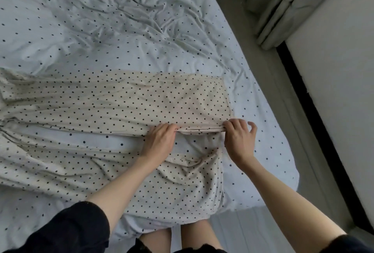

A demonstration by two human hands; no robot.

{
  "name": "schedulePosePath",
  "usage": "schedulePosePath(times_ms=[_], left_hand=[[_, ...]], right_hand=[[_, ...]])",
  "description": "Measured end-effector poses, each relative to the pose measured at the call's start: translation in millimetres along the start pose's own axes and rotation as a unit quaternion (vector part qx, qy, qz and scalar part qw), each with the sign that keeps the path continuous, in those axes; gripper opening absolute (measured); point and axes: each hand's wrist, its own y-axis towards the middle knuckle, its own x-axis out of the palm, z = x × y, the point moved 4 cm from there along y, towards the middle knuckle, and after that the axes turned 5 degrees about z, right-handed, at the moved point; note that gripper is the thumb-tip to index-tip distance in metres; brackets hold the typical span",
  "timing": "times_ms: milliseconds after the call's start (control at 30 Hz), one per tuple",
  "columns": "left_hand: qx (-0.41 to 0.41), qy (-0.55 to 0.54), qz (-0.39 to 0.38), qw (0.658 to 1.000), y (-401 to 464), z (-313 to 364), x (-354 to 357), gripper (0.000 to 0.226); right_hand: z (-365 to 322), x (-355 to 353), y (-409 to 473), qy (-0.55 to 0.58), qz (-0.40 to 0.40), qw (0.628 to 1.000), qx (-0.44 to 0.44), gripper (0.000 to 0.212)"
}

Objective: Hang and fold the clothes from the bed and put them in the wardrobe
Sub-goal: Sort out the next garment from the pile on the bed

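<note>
Fingers point(172, 126) of the left hand point(159, 141) and of the right hand point(238, 137) are pinched shut on the inner edge of the far leg of the spotted trousers point(113, 99); only the right little finger stands free. The two grips sit a little apart along one edge, so the cloth between them is drawn into a taut, straight ridge, probably to straighten that edge before folding. The trousers lie spread across the near part of the bed point(101, 20), legs parted, a strip of spotted bedsheet showing between them, the near leg still rumpled. Flat laying gives a firm surface for creasing. No wardrobe or hanger is in view. A curtain point(283, 6) hangs beyond the bed.
</note>
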Motion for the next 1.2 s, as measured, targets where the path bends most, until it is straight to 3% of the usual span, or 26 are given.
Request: schedulePosePath(times_ms=[67,167,267,333,467,567,767,867,1000,1067,1200], left_hand=[[0.018,0.016,-0.012,1.0,-7,8,4,0.014],[0.013,0.023,-0.06,0.998,-12,14,17,0.024],[0.012,0.012,-0.041,0.999,-15,18,22,0.03],[0.02,0.053,-0.052,0.997,-18,19,29,0.041],[0.03,0.163,-0.16,0.973,-29,16,51,0.076],[0.038,0.192,-0.192,0.962,-36,18,61,0.084],[0.021,0.139,-0.136,0.981,-33,24,54,0.078],[0.003,0.101,-0.116,0.988,-48,27,53,0.082],[-0.003,0.071,-0.081,0.994,-85,34,54,0.08],[-0.005,0.079,-0.087,0.993,-102,37,60,0.075],[-0.034,0.099,-0.169,0.98,-129,33,77,0.065]], right_hand=[[12,-6,-13,-0.02,-0.002,1.0,-0.016,0.047],[23,2,-33,-0.071,-0.105,0.992,0.005,0.062],[23,12,-46,-0.092,-0.174,0.98,0.012,0.067],[19,13,-51,-0.095,-0.172,0.98,0.009,0.066],[20,17,-65,-0.14,-0.166,0.976,-0.009,0.066],[23,23,-76,-0.159,-0.19,0.969,-0.008,0.066],[29,25,-74,-0.128,-0.208,0.969,0.017,0.058],[40,17,-73,-0.079,-0.183,0.975,0.098,0.032],[32,15,-98,0.012,-0.175,0.972,0.154,0.03],[22,23,-117,0.113,-0.211,0.947,0.216,0.026],[1,44,-141,0.31,-0.267,0.822,0.396,0.031]])
